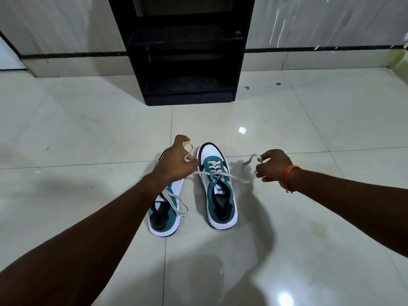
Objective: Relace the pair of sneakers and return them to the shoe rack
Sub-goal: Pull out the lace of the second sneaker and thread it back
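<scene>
Floor (88,129): we see glossy pale tiles with thin grout lines. Both sneakers stand on them, well apart from the rack.
Shoe rack (185,37): black, open-fronted and shelved, it stands against the wall beyond the shoes.
Right-side sneaker (217,188): white toe, teal lace panel and heel, dark trim, thick white sole and a labelled tongue. It sits toe-forward towards the rack, and we count several crossings already laced.
Left-side sneaker (170,219): same colours, just beside its partner, with a loose lace trailing (176,202) over its side.
Left hand (178,160): fingers curled round one end of the lace, with a loop of it showing above the knuckles.
Right hand (273,165): fingers bent, thumb and forefinger pinching the other end, its tip poking out to the left.
Lace (213,171): off-white and flat, it runs from the right-side sneaker's top eyelets outwards to both hands.
Wristband (289,177): orange thread on the right wrist.
Hidden: our left forearm covers the front half of the left-side sneaker, so we cannot tell how its lacing stands.
Cut off: the rack's top leaves the frame.
Hard to make out: the rack's shelves are too dark to read, and the specks on the floor beside it are too small to identify.
</scene>
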